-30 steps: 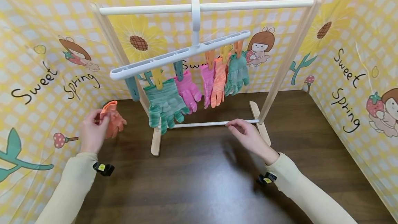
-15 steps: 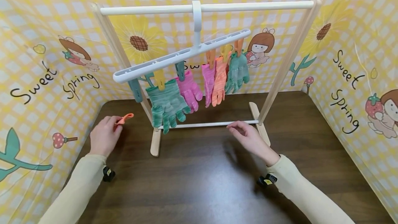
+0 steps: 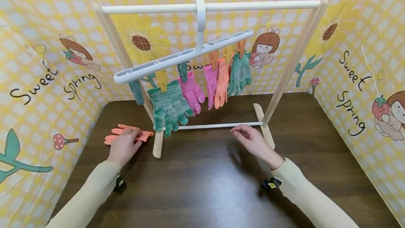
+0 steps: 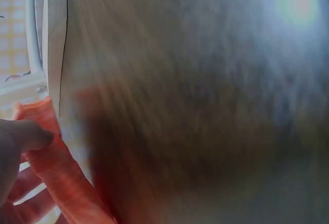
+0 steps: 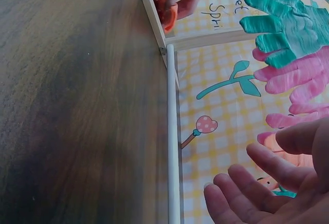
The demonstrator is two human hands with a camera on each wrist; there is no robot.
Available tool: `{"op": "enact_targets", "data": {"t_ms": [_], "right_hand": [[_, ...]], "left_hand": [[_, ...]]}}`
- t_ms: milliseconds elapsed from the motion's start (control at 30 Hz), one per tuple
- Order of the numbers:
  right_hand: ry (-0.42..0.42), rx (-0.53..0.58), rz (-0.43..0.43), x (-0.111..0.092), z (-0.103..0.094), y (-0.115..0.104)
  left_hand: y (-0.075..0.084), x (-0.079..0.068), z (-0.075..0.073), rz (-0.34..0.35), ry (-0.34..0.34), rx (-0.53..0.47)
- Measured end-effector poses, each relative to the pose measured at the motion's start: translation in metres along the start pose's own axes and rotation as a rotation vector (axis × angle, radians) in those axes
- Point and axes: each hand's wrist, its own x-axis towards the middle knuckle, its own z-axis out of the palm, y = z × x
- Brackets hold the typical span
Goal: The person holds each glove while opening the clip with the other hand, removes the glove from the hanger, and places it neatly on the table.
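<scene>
My left hand (image 3: 124, 147) pinches an orange knit glove (image 3: 146, 136) near its cuff, just left of the rack's left foot. The glove's fingers point left and its cuff points right. In the left wrist view, my thumb lies over the orange cloth (image 4: 67, 178). My right hand (image 3: 254, 143) hovers near the rack's lower bar, fingers relaxed and holding nothing. Ahead, a grey hanger (image 3: 164, 61) carries a green glove (image 3: 171, 103) and a pink glove (image 3: 193, 94) on its left half. Another pink glove (image 3: 211, 83), an orange-striped glove (image 3: 222, 85) and a smaller-looking green glove (image 3: 240, 75) hang from its right half.
The wood-and-white rack (image 3: 152, 8) stands on the dark wooden table (image 3: 196, 182), its left foot (image 3: 158, 145) beside the held glove. A teal clothespin (image 3: 136, 92) hangs at the hanger's left end, holding nothing. Yellow checked cloth (image 3: 34, 126) walls three sides.
My left hand has moved right and down toward the rack's left foot. The orange glove hung from it before and is now turned, fingers leftward. My right hand has stayed put.
</scene>
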Motion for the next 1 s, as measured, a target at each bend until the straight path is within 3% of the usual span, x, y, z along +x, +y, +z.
{"op": "enact_targets", "data": {"t_ms": [233, 467, 733, 1000], "right_hand": [[-0.001, -0.021, 0.000, -0.0008, 0.0008, 0.0016], [-0.008, -0.021, -0.011, -0.0013, 0.0024, 0.0025], [-0.024, -0.027, -0.001, -0.0022, 0.0041, 0.0010], [-0.042, -0.014, 0.023, -0.0036, 0.0057, 0.0008]], "left_hand": [[0.0027, -0.0018, 0.0025, -0.022, -0.099, -0.035], [0.0001, -0.0005, 0.0030, -0.030, -0.140, -0.057], [0.0012, -0.0001, 0.0026, -0.058, -0.144, -0.049], [0.0020, -0.0024, 0.0040, -0.020, -0.091, -0.056]]}}
